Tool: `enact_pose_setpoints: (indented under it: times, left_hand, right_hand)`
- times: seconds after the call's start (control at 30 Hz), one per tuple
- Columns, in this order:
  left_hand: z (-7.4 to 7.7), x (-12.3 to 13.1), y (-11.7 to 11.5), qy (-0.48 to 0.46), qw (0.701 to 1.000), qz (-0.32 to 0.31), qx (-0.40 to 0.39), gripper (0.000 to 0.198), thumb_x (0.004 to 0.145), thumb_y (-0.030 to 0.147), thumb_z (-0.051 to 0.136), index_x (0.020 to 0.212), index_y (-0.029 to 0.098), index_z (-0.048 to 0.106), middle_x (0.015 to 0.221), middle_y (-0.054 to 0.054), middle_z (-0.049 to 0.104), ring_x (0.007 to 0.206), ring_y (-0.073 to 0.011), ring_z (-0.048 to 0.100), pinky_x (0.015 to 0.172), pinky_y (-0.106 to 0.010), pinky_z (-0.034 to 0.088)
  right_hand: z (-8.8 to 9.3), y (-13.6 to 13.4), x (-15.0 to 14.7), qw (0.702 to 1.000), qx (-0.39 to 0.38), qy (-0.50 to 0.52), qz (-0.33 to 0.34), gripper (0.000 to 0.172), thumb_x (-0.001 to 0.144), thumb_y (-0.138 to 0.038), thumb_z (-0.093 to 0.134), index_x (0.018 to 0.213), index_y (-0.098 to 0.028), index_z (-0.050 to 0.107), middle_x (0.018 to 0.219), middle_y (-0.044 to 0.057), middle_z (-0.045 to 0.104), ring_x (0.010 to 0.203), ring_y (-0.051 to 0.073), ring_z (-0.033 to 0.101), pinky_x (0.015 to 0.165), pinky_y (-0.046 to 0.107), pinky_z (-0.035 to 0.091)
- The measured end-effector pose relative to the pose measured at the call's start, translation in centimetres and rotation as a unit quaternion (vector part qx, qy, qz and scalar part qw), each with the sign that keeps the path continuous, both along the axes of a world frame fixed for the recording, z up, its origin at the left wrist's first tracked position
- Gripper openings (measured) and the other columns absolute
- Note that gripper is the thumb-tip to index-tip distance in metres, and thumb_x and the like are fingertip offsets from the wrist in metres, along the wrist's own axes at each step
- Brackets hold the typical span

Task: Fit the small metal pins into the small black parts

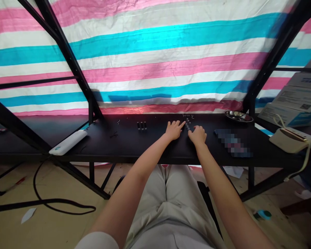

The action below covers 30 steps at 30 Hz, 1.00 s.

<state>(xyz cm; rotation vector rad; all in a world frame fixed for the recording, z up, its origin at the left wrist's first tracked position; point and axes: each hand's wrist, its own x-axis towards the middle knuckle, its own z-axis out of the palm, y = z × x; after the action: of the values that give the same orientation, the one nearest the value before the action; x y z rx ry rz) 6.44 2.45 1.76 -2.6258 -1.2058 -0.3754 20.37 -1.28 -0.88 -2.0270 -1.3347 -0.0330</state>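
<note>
My left hand [174,130] rests low over the black tabletop [158,148], fingers spread. Its index fingertip reaches to the left side of a narrow cluster of small grey pieces [188,123], too small to name. On the cluster's right, my right hand [198,135] has its thumb close to the lower pieces and its other fingers bent but apart. Neither hand visibly grips anything. Just behind the cluster lies a row of tiny whitish bits [188,116]. Left of my hands stand three short black cylinders [142,126] with light lower ends.
A shiny metal dish [238,116] sits at the back right, with a pixelated flat object [233,143] before it. Farther right are a beige pouch [289,140] and stacked boxes [298,93]. At left lie a white oblong device [68,142] and dark scraps [114,134]. Black frame posts flank the table.
</note>
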Motion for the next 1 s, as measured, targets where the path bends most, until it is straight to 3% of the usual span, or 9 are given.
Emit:
enact_pose_setpoints:
  times: [0.2, 0.33, 0.5, 0.8, 1.0]
  left_hand:
    - [-0.2, 0.2, 0.5, 0.000, 1.000, -0.014, 0.019, 0.047, 0.087, 0.023, 0.046, 0.134, 0.027, 0.041, 0.127, -0.011, 0.048, 0.111, -0.0271, 0.044, 0.095, -0.048, 0.028]
    - [0.0, 0.0, 0.3, -0.030, 0.998, -0.022, 0.059, 0.028, 0.086, 0.021, 0.048, 0.113, 0.021, 0.059, 0.116, -0.011, 0.054, 0.108, -0.0256, 0.046, 0.093, -0.044, 0.028]
    - [-0.2, -1.3, -0.3, -0.060, 0.995, -0.026, 0.075, 0.019, 0.088, 0.022, 0.046, 0.098, 0.019, 0.062, 0.115, -0.011, 0.055, 0.105, -0.0238, 0.047, 0.091, -0.043, 0.027]
    - [0.7, -7.4, -1.1, -0.211, 0.973, 0.080, 0.040, 0.018, 0.087, 0.034, 0.050, 0.095, 0.023, 0.062, 0.114, -0.007, 0.057, 0.105, -0.0232, 0.048, 0.087, -0.040, 0.028]
    - [0.0, -8.5, -2.1, -0.273, 0.952, 0.130, 0.040, 0.020, 0.087, 0.037, 0.050, 0.093, 0.024, 0.063, 0.115, -0.006, 0.057, 0.107, -0.0236, 0.049, 0.088, -0.040, 0.029]
  right_hand:
    - [-0.1, 0.0, 0.1, 1.000, -0.013, -0.010, -0.002, 0.033, 0.076, -0.027, 0.049, 0.105, -0.013, 0.057, 0.109, 0.018, 0.055, 0.104, 0.031, 0.050, 0.085, 0.046, 0.039]
    - [-0.4, 0.2, 0.1, 1.000, -0.017, -0.018, 0.006, 0.032, 0.077, -0.029, 0.051, 0.103, -0.013, 0.058, 0.106, 0.019, 0.055, 0.103, 0.031, 0.050, 0.084, 0.046, 0.039]
    - [-0.5, 0.7, 0.1, 0.998, -0.034, -0.046, 0.018, 0.029, 0.078, -0.031, 0.053, 0.100, -0.013, 0.061, 0.104, 0.018, 0.057, 0.100, 0.029, 0.054, 0.082, 0.042, 0.041]
    - [0.1, 1.6, 0.2, 0.995, -0.096, -0.018, 0.022, 0.032, 0.080, -0.039, 0.055, 0.101, -0.016, 0.066, 0.105, 0.013, 0.062, 0.097, 0.026, 0.059, 0.080, 0.036, 0.042]
    - [0.0, 2.2, 0.4, 0.995, -0.103, 0.000, 0.009, 0.030, 0.078, -0.039, 0.057, 0.097, -0.019, 0.067, 0.103, 0.010, 0.064, 0.096, 0.024, 0.059, 0.080, 0.034, 0.041]
